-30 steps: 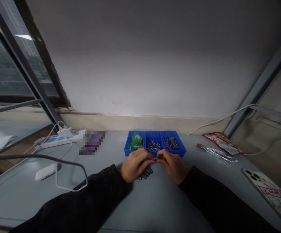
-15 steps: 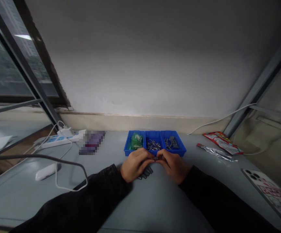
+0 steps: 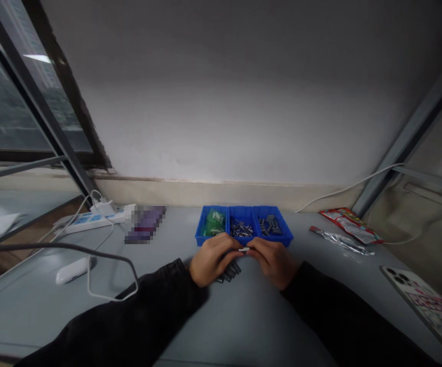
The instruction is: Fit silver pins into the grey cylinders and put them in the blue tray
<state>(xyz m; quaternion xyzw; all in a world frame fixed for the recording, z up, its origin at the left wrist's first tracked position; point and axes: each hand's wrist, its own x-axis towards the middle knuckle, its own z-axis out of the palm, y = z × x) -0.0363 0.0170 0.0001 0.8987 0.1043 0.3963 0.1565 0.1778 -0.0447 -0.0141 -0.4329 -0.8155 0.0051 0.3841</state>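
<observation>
My left hand (image 3: 211, 260) and my right hand (image 3: 272, 261) meet on the grey table just in front of a blue three-compartment tray (image 3: 285, 233). Both pinch a small pale part (image 3: 244, 249) between their fingertips. Under my left fingers lies a row of small dark parts (image 3: 230, 272). The tray's left compartment holds green pieces (image 3: 213, 223), the middle one small metal pins (image 3: 241, 227), the right one dark grey parts (image 3: 269, 224).
A white power strip (image 3: 91, 219) with plugs and a cable lies at the left, a white oblong device (image 3: 71, 270) nearer me. Snack wrappers (image 3: 345, 227) lie at the right, and a phone (image 3: 427, 300) at the right edge. A wall stands behind the tray.
The hands stayed in place; the fingertips shifted slightly, and a pale small part now shows between them where it looked dark before.
</observation>
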